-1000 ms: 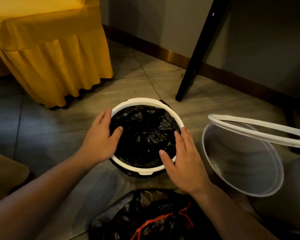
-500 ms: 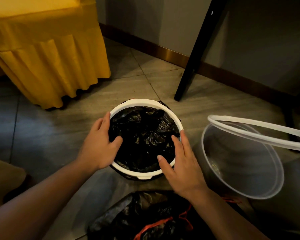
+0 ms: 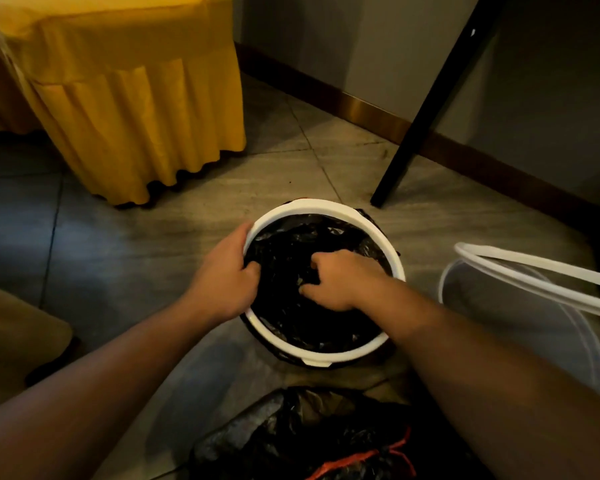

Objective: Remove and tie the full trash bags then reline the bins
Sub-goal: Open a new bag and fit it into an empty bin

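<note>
No readable writing or brand anywhere. Small bin [image 3: 326,353] with white rim sits on the tiled floor, lined with crinkled glossy black liner bag [image 3: 291,320]. Left hand [image 3: 224,277] grip closed over the rim's left edge, thumb inside. Right hand [image 3: 340,280] is down inside, fingers curled into the liner. Tied black trash bag [image 3: 291,441] with red drawstring lies just nearer. Clear bin [image 3: 520,327] to the right.
</note>
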`<state>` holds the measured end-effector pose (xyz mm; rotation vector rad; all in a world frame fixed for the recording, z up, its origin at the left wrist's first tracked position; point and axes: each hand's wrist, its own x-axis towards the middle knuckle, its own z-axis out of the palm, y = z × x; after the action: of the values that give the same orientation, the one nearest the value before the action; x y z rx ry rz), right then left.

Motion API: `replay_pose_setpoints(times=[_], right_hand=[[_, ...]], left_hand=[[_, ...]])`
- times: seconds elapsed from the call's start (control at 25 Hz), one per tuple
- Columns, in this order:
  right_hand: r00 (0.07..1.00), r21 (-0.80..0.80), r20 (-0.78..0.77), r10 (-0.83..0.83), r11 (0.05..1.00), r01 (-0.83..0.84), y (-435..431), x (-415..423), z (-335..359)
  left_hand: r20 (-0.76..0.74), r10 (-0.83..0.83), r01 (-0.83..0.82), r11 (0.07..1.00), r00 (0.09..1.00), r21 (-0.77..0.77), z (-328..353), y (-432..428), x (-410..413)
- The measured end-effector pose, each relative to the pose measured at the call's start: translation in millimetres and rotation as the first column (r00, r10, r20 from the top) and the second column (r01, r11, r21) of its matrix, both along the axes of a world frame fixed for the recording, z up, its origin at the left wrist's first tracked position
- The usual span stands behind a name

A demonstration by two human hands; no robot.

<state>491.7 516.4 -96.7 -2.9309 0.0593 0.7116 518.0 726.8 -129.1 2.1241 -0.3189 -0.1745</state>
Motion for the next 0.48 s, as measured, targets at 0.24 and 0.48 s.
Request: replay_pose_setpoints(times=[0.24, 0.48], right_hand=[[0.797, -0.012, -0.603, 0.037, 0.998, -0.056, 35.6, 56.5, -57.3], [0.779, -0.238, -0.62, 0.098, 0.922, -0.305, 42.3, 54.6, -110.8]], left_hand=[[0.003, -0.06, 0.06, 0.998, 0.998, -0.03, -4.2, 7.1, -2.2], [-0.018, -0.079, 0.08, 0.995, 0.997, 0.062, -5.9, -0.8, 3.7]])
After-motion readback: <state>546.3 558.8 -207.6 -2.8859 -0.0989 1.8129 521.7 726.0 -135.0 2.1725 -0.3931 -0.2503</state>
